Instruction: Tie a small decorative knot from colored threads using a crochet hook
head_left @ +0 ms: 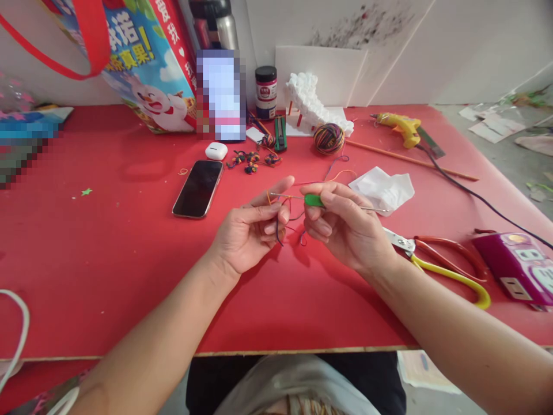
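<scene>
In my right hand [345,222] is a crochet hook with a green grip [313,200], pinched between thumb and fingers, its metal tip pointing left. My left hand [259,222] pinches multicoloured yarn [279,222], with a strand looped over the raised index finger. The hook's tip lies at that strand, close to the left fingertips. From the hands, thin yarn trails back over the table towards a multicoloured yarn ball [329,139]. Several small dark and orange knotted yarn pieces [252,161] lie behind the hands.
On the red table [129,276] lie a phone [197,189], a white earbud case [216,151], a crumpled tissue [382,189], red-and-yellow pliers [449,262] and a purple power block [521,268]. A yellow glue gun [400,128], green cutter [280,134], jar [265,92] and white sculpted piece [313,101] stand further back.
</scene>
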`<act>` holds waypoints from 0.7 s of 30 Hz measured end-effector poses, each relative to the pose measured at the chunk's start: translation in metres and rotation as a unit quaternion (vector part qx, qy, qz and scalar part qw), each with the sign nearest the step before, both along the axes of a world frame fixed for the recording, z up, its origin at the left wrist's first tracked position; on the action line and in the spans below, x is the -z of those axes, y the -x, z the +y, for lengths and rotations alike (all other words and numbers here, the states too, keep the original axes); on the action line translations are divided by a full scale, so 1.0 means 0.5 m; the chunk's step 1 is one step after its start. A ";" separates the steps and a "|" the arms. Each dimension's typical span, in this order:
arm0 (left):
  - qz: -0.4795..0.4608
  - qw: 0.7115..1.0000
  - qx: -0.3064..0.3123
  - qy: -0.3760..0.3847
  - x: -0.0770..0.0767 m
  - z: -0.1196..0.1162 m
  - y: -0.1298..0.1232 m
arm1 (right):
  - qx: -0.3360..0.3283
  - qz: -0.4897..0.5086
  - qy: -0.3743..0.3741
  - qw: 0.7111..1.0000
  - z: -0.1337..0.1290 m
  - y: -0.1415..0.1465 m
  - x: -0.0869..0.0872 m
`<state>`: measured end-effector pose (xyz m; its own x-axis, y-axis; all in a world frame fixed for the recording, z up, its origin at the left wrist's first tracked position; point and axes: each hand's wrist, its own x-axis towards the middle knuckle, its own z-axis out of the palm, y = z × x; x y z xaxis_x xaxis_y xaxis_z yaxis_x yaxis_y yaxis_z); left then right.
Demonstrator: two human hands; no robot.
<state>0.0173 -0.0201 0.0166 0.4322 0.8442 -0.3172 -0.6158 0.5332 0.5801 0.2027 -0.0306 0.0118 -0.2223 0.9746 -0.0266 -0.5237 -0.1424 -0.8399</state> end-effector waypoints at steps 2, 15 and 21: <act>0.008 1.000 -0.018 -0.006 -0.005 -0.001 -0.002 | 0.019 -0.007 -0.011 1.000 -0.003 0.007 0.003; 0.041 0.998 -0.051 -0.006 -0.010 0.001 -0.007 | 0.017 -0.040 -0.004 0.999 -0.005 0.007 0.006; 0.028 0.998 -0.050 -0.012 -0.004 0.002 -0.006 | -0.027 -0.012 0.028 0.999 0.000 -0.001 0.004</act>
<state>0.0204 -0.0190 0.0187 0.3277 0.8898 -0.3177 -0.6316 0.4564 0.6267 0.2034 -0.0304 0.0098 -0.2724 0.9583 -0.0864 -0.4939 -0.2163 -0.8422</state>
